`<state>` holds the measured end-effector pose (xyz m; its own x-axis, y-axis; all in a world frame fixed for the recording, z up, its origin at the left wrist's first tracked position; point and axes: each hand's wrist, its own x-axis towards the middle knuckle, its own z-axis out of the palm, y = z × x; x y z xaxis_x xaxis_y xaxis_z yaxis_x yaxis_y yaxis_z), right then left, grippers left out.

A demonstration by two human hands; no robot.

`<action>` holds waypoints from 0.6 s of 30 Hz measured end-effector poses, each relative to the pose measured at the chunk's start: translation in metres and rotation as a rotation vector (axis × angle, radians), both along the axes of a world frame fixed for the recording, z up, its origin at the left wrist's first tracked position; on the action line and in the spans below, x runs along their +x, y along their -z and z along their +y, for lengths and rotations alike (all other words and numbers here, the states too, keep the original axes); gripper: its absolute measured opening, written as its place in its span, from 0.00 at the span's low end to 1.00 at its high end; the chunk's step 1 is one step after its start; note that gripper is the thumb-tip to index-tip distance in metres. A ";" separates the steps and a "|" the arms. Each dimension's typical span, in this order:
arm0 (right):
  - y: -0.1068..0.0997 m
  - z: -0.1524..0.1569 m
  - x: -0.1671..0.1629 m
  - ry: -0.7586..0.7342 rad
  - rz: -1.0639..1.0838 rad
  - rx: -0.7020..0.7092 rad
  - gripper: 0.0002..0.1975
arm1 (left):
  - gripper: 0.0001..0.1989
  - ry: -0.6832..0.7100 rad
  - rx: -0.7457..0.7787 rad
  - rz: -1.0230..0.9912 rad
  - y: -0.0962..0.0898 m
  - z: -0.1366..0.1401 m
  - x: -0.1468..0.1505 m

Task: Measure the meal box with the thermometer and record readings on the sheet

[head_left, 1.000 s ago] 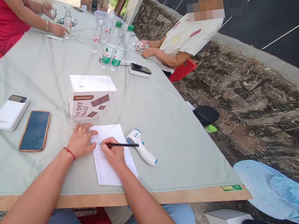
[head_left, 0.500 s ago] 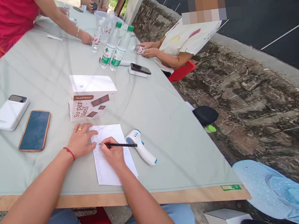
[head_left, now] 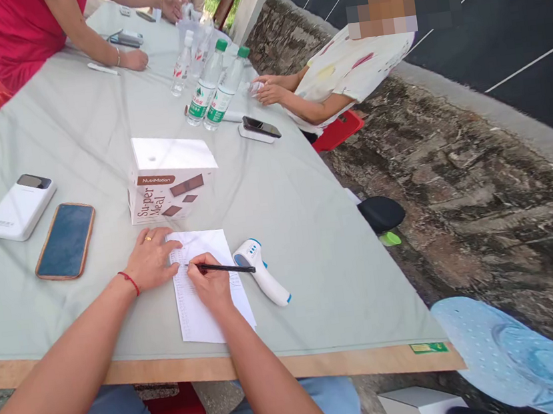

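Note:
A sheet of paper (head_left: 220, 321) with columns of small writing lies near the table's front edge. My right hand (head_left: 211, 285) grips a black pen (head_left: 228, 267), its tip on the sheet. Flat on the cloth, my left hand (head_left: 152, 259) has its fingers spread, thumb and index reaching the paper's left edge. Just right of the paper rests a white and blue infrared thermometer (head_left: 265, 275). Behind my hands stands a white and brown box (head_left: 172, 179) marked "Super Meal".
At left lie a phone (head_left: 65, 241) and a white power bank (head_left: 19, 208). Water bottles (head_left: 215, 93) and another phone on a white block (head_left: 259, 130) stand farther back. People sit at the far left and right sides. A blue hat (head_left: 505, 347) is beyond the table's right corner.
My hands and the pen look nearly unmoved. The person in red has drawn one hand back from the bottles and stretched the other toward the far clear container.

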<state>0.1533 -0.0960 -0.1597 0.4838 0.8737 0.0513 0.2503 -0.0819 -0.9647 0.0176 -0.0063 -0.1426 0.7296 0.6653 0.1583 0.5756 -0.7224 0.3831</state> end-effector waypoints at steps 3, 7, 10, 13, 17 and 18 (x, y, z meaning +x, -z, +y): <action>0.002 -0.001 -0.001 -0.016 -0.013 -0.001 0.05 | 0.18 0.001 -0.005 0.016 -0.002 0.000 0.000; 0.005 -0.004 0.002 0.021 -0.082 0.044 0.05 | 0.18 -0.003 -0.017 0.014 -0.001 0.000 -0.001; 0.007 -0.006 0.015 0.057 -0.297 0.107 0.10 | 0.17 0.000 -0.012 -0.011 0.001 0.001 -0.001; 0.009 -0.002 0.032 0.001 -0.546 0.095 0.14 | 0.13 -0.028 -0.021 -0.103 0.000 0.001 0.000; 0.005 0.004 0.043 -0.079 -0.810 -0.006 0.24 | 0.04 -0.294 -0.084 -0.414 -0.006 0.006 -0.002; 0.002 0.004 0.045 -0.105 -0.888 -0.019 0.27 | 0.03 -0.382 -0.084 -0.499 -0.008 0.010 -0.004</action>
